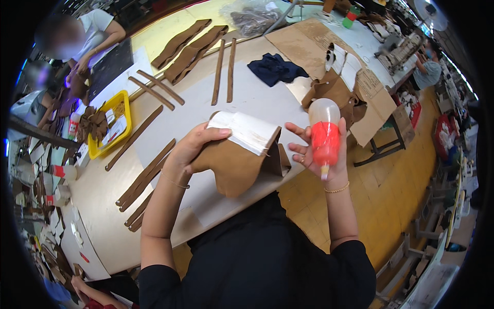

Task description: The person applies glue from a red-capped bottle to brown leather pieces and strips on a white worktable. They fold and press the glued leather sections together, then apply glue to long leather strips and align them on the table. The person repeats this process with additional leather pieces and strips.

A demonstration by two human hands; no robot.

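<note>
My left hand (pixel 190 149) grips a folded brown leather-like piece (pixel 232 167) by its left side, thumb on top. A white strip (pixel 248 132) with frayed ends covers the upper part of that piece, and its right side folds open. In my right hand (pixel 309 158) rests a clear squeeze bottle (pixel 325 141) with a red band, its nozzle pointing down toward me. The bottle leans against the palm and thumb while several fingers spread out to the left. A small gap separates these fingers from the brown piece.
Long brown strips (pixel 148 174) and wider curved brown pieces (pixel 195 55) lie on the table (pixel 98 211). A yellow basket (pixel 128 122) stands left, and dark blue cloth (pixel 275 69) lies beyond my hands. Cardboard (pixel 378 98) overhangs at right. Two people work far left.
</note>
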